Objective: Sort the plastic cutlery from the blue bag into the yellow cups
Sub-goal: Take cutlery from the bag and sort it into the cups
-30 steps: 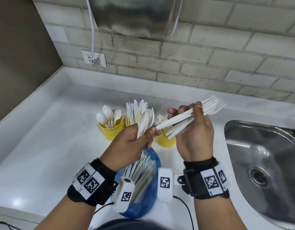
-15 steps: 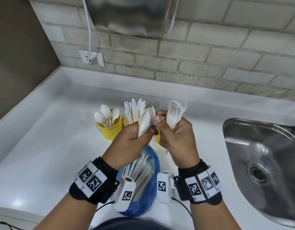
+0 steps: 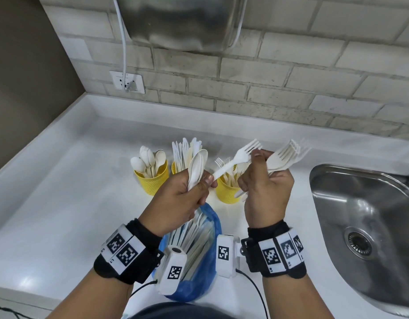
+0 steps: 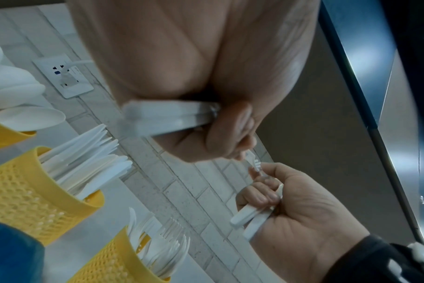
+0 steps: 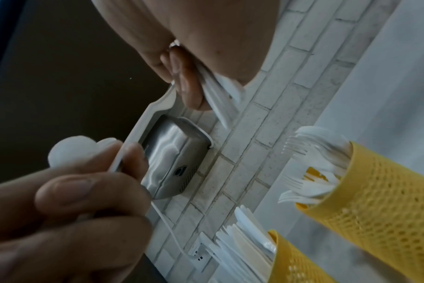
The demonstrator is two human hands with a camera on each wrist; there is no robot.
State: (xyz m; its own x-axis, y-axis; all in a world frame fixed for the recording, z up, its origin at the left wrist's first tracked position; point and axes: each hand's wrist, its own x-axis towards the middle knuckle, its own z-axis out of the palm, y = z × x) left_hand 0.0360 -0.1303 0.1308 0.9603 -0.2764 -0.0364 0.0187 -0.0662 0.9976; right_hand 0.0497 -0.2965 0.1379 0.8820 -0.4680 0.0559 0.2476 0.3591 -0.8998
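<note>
Over the white counter, my left hand (image 3: 198, 187) grips a bundle of white spoons (image 3: 197, 166), bowls up. My right hand (image 3: 256, 171) grips a fan of forks (image 3: 284, 157), and its fingertips also touch a single fork (image 3: 238, 160) that slants between both hands, its handle end at my left thumb. Behind the hands stand three yellow cups: one with spoons (image 3: 152, 180), one with knives (image 4: 24, 191) and one with forks (image 3: 226, 192). The blue bag (image 3: 198, 261) lies under my wrists with more cutlery in it.
A steel sink (image 3: 360, 226) is sunk into the counter at the right. On the brick wall hang a metal dispenser (image 3: 175, 19) and a socket (image 3: 127, 81) with a white cable. The counter (image 3: 72, 192) stretches bare to the left of the cups.
My right hand came in against the left hand, then moved back to the right. One fork now stretches between the hands. The left hand has stayed in place.
</note>
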